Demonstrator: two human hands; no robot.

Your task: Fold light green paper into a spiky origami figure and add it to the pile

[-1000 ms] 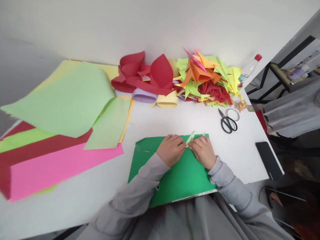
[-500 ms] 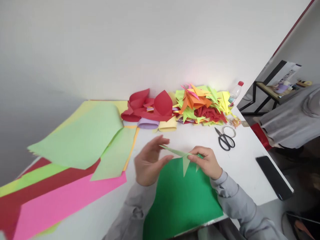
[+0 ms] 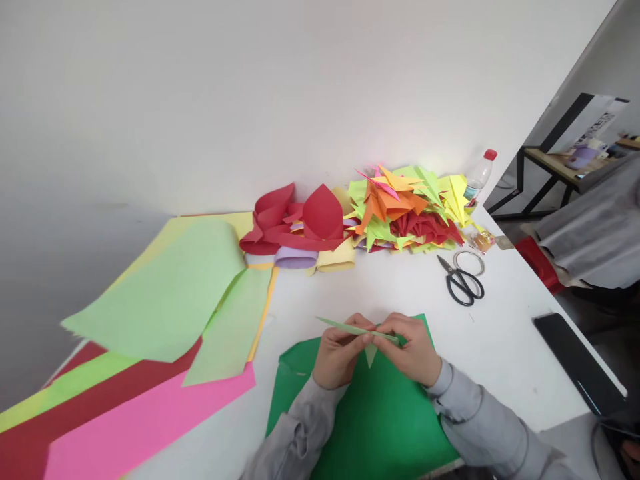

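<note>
Head view: folded light-green paper piece (image 3: 357,330) lies with its long axis left to right, above the green sheet (image 3: 370,413). Left hand (image 3: 340,353) and right hand (image 3: 413,347) both pinch it, equally near, over the table (image 3: 400,287).

Both hands meet over a dark green paper sheet (image 3: 370,420) on the white table (image 3: 500,340). The left hand (image 3: 339,352) and the right hand (image 3: 411,348) pinch a pale green folded paper piece (image 3: 350,327), whose long point juts out past the left hand. Beyond the right hand lie black scissors (image 3: 463,283); farther beyond both hands sits a pile of folded coloured paper shapes (image 3: 407,210).
</note>
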